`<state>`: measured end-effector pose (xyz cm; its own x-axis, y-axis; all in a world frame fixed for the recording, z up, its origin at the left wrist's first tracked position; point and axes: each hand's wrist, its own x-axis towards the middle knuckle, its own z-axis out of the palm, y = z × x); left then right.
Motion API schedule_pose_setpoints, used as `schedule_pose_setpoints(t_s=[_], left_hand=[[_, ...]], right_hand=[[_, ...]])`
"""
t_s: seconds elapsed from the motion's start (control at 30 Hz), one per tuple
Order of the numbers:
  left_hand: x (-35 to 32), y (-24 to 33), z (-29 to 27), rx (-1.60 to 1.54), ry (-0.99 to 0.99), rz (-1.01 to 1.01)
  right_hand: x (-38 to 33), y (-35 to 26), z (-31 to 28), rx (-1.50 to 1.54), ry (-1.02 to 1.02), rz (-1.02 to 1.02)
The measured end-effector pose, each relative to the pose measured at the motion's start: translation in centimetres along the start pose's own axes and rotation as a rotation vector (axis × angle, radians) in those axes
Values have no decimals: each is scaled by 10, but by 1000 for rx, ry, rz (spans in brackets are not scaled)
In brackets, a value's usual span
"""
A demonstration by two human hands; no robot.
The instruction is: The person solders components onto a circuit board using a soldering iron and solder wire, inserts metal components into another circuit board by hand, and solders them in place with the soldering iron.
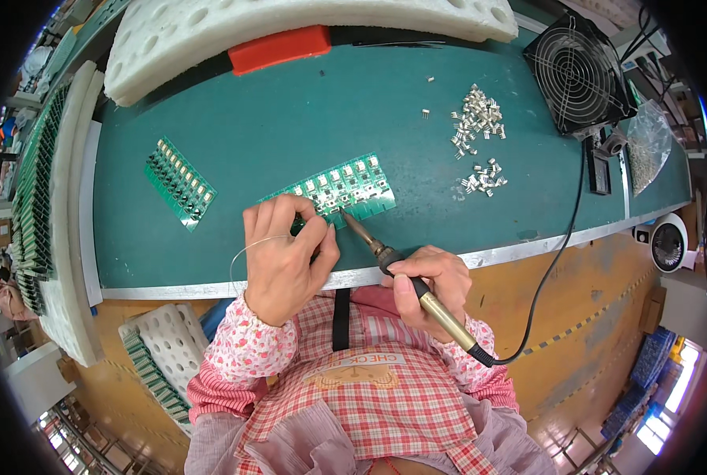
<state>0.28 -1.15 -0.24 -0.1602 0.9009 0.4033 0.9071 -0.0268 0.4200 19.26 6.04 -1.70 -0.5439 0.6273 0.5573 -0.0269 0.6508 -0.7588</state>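
Observation:
A green circuit board panel [379, 192] with rows of small white and silver parts lies near the front edge of the bench. My right hand [432, 289] grips a soldering iron [448, 321] by its gold and black handle, and the iron's tip meets the panel near its lower middle. Over the panel's left end, my left hand [283, 257] is closed with its fingers bent, and a thin wire of solder [238, 255] loops out from it. The fingers cover that end of the panel. A second circuit board panel [181, 184] lies apart to the left.
Two piles of small metal components [478, 115] lie to the right on the green bench [290, 103]. A black fan [579, 73] stands at the far right, beside a clear bag [649, 150]. White foam [179, 47] and a red block [280, 50] sit at the back. Boards stand in foam at left.

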Motion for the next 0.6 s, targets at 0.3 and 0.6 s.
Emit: schedule_pose_setpoints(t_s=[0.3, 0.6], left_hand=[[6, 3, 1, -55, 27, -74], [10, -2, 2, -65, 27, -87]], right_hand=[[0, 1, -2, -18, -29, 2], [-1, 2, -1, -18, -26, 2]])
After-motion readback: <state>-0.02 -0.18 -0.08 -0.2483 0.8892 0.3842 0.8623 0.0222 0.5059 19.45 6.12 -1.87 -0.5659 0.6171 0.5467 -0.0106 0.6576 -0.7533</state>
